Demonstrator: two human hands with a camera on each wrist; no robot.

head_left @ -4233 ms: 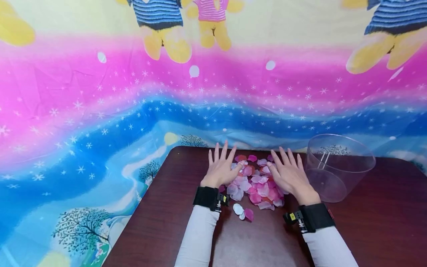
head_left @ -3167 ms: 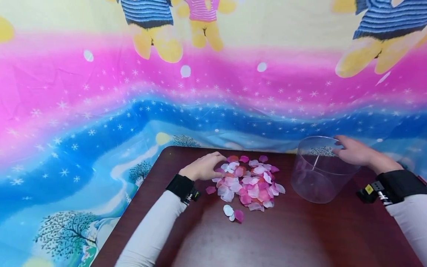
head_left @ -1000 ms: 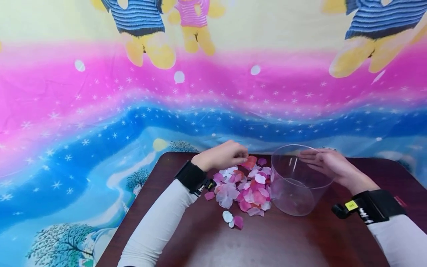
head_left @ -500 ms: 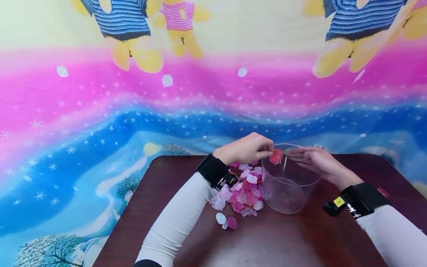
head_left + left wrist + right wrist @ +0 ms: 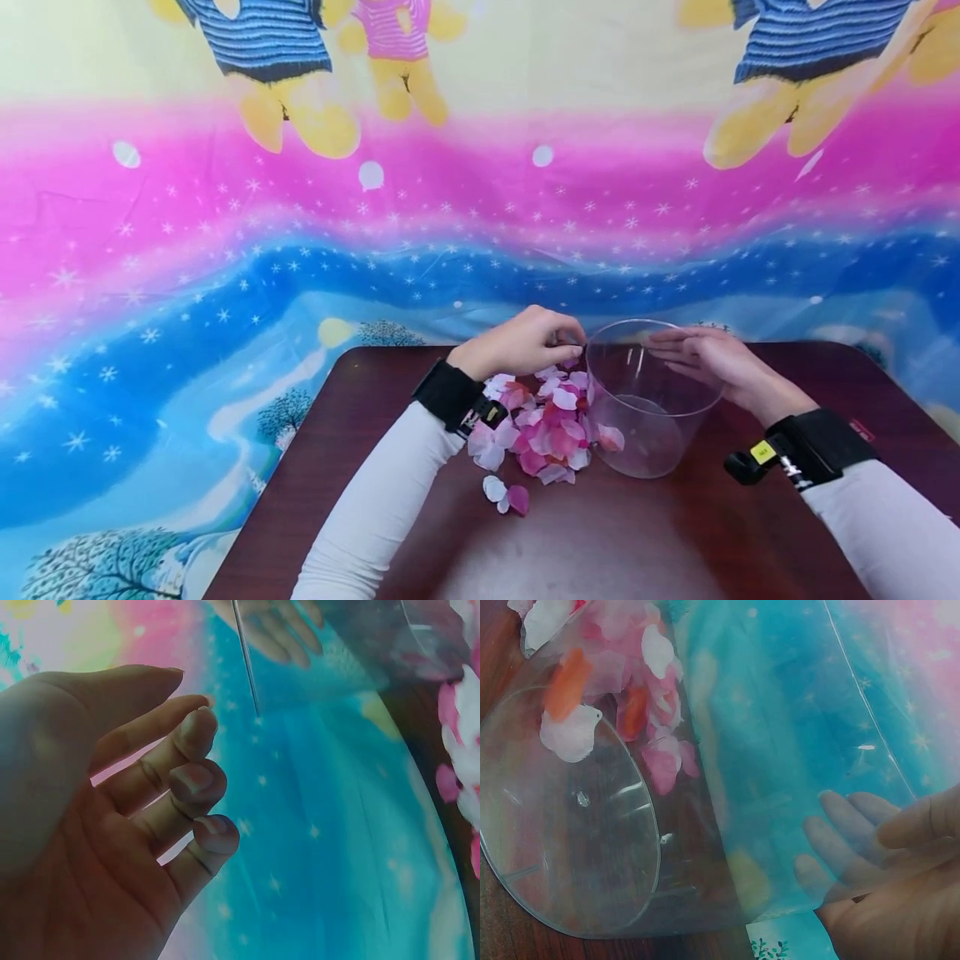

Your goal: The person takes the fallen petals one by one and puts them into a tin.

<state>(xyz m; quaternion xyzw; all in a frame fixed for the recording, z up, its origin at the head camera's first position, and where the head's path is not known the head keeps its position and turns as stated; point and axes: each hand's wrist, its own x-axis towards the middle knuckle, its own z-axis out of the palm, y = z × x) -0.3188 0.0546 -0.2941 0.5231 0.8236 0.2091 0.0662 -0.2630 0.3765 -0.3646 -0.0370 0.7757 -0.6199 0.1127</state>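
Observation:
My left hand (image 5: 528, 342) is beside the left rim of a clear plastic container (image 5: 652, 408). In the left wrist view its fingers (image 5: 199, 780) are loosely bent, the thumb stands apart, and nothing lies between them. My right hand (image 5: 712, 362) is at the container's right side, its mostly straight fingers showing through the clear wall. A pink petal (image 5: 610, 437) shows low inside the container at its left. In the right wrist view an orange petal (image 5: 568, 682) and a white petal (image 5: 571, 735) appear there. A heap of pink, white and red petals (image 5: 551, 429) lies left of the container.
Two white petals and a magenta petal (image 5: 517, 500) lie apart, nearer the front of the dark wooden table (image 5: 600, 542). A printed cloth (image 5: 465, 208) hangs behind the table's back edge. Both wrists wear black straps with small cameras.
My left hand moved right with red petals to the container's rim, let them go, then drew slightly back left. Earlier, the container shifted left toward the heap with my right hand at its side.

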